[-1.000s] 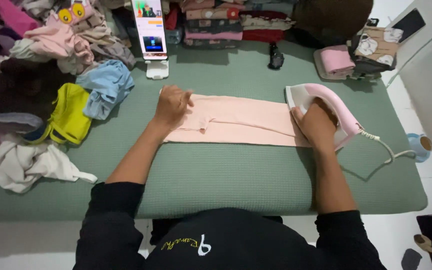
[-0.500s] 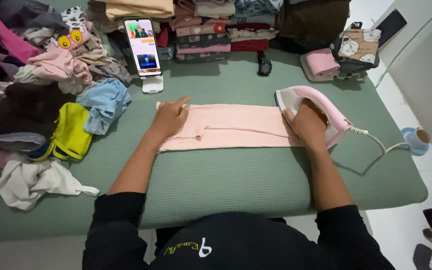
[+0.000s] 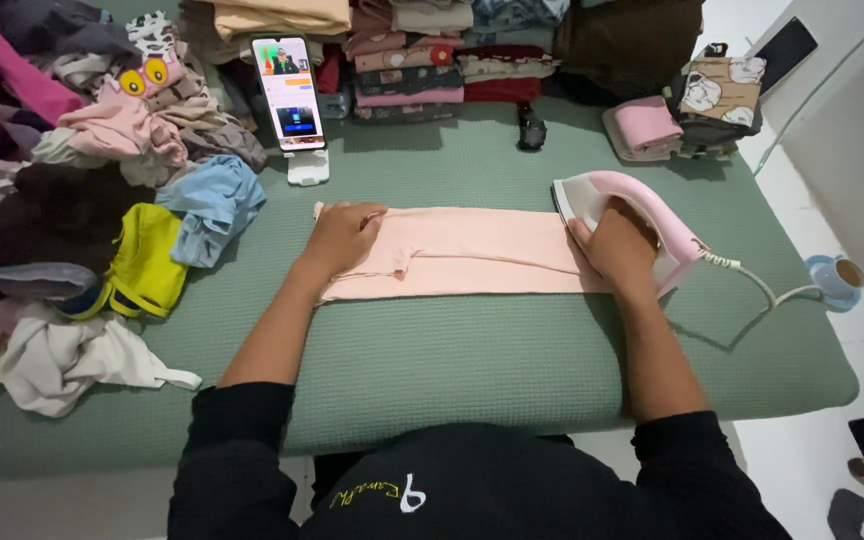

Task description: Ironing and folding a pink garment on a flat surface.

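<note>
A folded peach-pink garment (image 3: 472, 252) lies flat across the green padded surface (image 3: 452, 350). My left hand (image 3: 342, 238) rests palm-down on the garment's left end, fingers together. My right hand (image 3: 614, 246) grips the handle of a pink and white iron (image 3: 642, 215), which sits on the garment's right end. The iron's white cord (image 3: 752, 285) trails off to the right.
A phone on a white stand (image 3: 292, 95) stands behind the garment. Loose clothes (image 3: 82, 200) are heaped at the left; folded stacks (image 3: 412, 60) line the back, and more folded items (image 3: 672, 120) sit at the back right. A cup (image 3: 837, 278) stands on the floor at the right.
The view dropped a little since one second ago. My left hand settled flatter on the garment's left end. The iron stays at the right end under my right hand.
</note>
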